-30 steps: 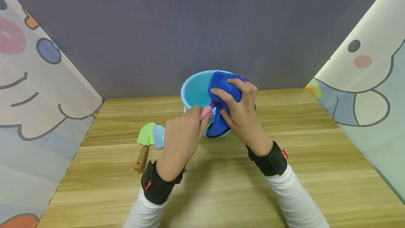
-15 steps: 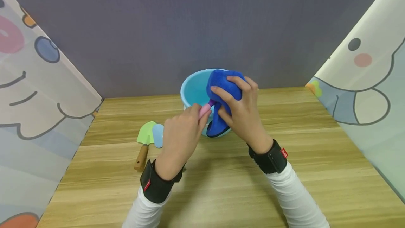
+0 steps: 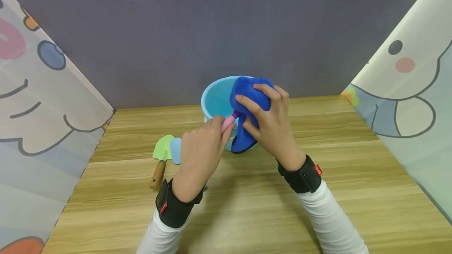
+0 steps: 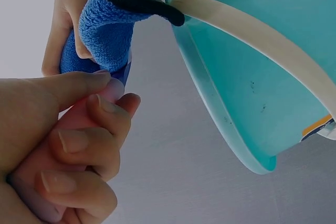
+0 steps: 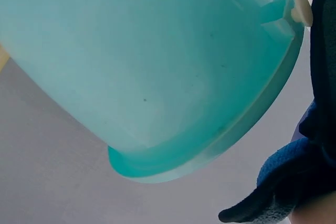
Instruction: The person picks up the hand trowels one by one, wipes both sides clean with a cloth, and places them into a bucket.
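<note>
My left hand (image 3: 203,146) grips a pink handle (image 3: 227,124), also seen in the left wrist view, where the fingers curl round the handle (image 4: 39,182). A purple neck (image 3: 236,114) runs from the handle into a blue cloth (image 3: 248,95) with black edging. My right hand (image 3: 273,122) holds the cloth bunched round the tool's far end, so that end is hidden. A loose flap of cloth hangs below my right hand. Both hands are above the near side of a light blue bucket (image 3: 216,99).
A green trowel (image 3: 163,148) with a wooden handle lies on the wooden table (image 3: 318,207), left of my left hand. Beside it is a light blue flat piece (image 3: 175,151), partly hidden by that hand. The bucket's white carrying handle (image 4: 252,30) shows in the left wrist view. A grey wall stands behind.
The cloth and both hands have barely moved. A bit of purple that showed past the cloth's right side one second ago is now covered.
</note>
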Tool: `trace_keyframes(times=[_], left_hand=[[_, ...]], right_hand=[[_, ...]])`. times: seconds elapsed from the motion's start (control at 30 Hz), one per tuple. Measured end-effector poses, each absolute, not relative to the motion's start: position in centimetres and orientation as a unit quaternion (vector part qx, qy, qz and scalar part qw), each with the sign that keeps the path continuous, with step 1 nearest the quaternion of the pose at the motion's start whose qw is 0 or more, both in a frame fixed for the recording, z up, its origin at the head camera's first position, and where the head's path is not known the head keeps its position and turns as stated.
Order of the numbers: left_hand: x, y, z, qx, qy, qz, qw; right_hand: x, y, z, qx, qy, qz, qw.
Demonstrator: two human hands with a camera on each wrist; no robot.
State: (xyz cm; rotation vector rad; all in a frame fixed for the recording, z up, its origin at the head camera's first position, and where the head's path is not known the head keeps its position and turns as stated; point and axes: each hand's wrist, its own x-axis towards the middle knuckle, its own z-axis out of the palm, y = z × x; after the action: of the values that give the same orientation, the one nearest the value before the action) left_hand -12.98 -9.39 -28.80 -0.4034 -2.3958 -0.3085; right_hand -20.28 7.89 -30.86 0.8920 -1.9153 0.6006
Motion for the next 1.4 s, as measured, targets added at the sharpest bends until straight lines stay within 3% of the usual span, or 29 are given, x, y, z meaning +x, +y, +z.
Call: trace_keyframes(times=[1.4], left_hand=[[-12.9,-9.2,-28.8,-0.160,-0.918,-0.115,0.343]], right_hand=[[-20.1,8.9,-30.2,0.332,-0.793,0.231,0.455]])
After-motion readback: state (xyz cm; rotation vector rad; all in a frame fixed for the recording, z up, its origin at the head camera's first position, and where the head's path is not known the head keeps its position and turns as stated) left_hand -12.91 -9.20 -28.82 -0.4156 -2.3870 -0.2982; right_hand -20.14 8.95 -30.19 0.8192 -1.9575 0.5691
